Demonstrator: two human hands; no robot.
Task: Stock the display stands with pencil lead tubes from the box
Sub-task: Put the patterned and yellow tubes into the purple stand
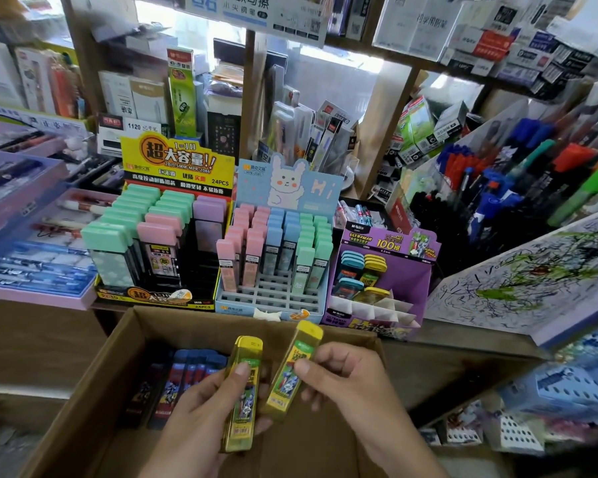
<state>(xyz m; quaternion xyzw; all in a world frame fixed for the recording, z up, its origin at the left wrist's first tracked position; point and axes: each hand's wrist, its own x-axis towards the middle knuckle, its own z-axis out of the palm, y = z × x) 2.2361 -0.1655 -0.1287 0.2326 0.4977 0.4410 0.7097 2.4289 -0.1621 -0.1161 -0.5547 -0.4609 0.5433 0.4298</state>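
Over the open cardboard box [83, 391] my left hand [201, 415] grips a yellow lead tube [241, 395], thumb on its front. My right hand [353, 384] pinches a second yellow lead tube [292, 369], tilted with its cap up and to the right. Several blue lead tubes [183, 377] lie in the box at the left. Beyond the box stand three displays: a yellow-and-black stand [159, 236] with green, pink and purple tubes, a blue bunny stand [273, 257] with pink, blue and green tubes, and a purple stand [384, 281] holding a few blue and yellow tubes, its front slots bare.
Purple pen trays [32, 236] fill the shelf at the left. Racks of markers and pens [515, 181] crowd the right, with a scribbled test pad [532, 281] below them. Boxes of stationery stand on the shelves behind the displays.
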